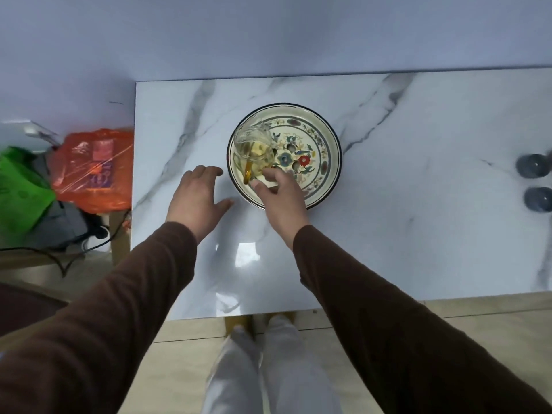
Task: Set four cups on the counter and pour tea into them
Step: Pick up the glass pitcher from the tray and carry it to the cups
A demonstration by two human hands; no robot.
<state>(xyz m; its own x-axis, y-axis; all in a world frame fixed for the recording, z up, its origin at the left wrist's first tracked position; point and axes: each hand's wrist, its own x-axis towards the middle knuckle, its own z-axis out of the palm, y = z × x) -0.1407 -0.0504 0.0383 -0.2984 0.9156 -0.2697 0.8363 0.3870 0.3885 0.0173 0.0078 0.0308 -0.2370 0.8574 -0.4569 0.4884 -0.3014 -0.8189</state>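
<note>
A glass pitcher (253,147) holding pale yellow tea stands in the left part of a round flowered tray (324,162) on the white marble counter (418,234). Its amber handle (248,172) points toward me. My right hand (280,192) hovers over the tray's near rim, fingers apart, thumb and forefinger close to the handle but not closed on it. My left hand (198,198) is spread open above the counter just left of the tray, holding nothing. Two dark cups (536,165) (539,199) sit at the counter's far right edge, partly cut off.
The counter's left edge runs down near my left hand. Beyond it, lower down, lie an orange plastic bag (95,168), a green bag (21,186) and dark cables (59,255). A pale wall stands behind the counter. My legs show below its front edge.
</note>
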